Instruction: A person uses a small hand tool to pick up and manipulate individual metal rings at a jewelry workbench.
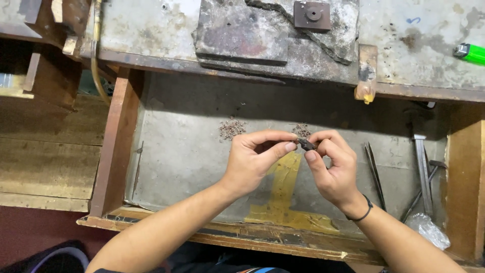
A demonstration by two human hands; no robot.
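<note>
Over a worn grey drawer tray [182, 151] lie tweezers [375, 174] at right. Left hand [252, 162] and right hand [331, 167] both pinch a small dark piece [306, 145]

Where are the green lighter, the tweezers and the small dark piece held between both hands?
green lighter [472, 52], head view, on its green body.
tweezers [375, 169], head view, mid-length of the arms.
small dark piece [306, 144], head view, on its exposed middle between the fingertips.

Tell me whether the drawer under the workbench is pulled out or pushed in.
Pulled out. The drawer sticks out well past the workbench edge, its metal-lined floor in full view, with both hands working over it.
</note>
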